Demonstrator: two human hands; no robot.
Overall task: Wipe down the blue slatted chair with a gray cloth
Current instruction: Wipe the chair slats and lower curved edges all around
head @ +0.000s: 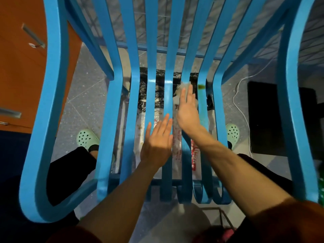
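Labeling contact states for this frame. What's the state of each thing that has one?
Chair: upright, both hands on its seat slats.
Left hand: open, flat on the slats, holds nothing.
Right hand: open, presses the cloth with straight fingers.
Cloth: bunched, pinned on a slat under the right hand.
Bags: flat on the floor under the seat.
Cable: loose on the floor.

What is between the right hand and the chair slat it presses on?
The gray cloth lies bunched between the right hand and a slat of the blue slatted chair, peeking out past the straight fingers. This shows in the head view.
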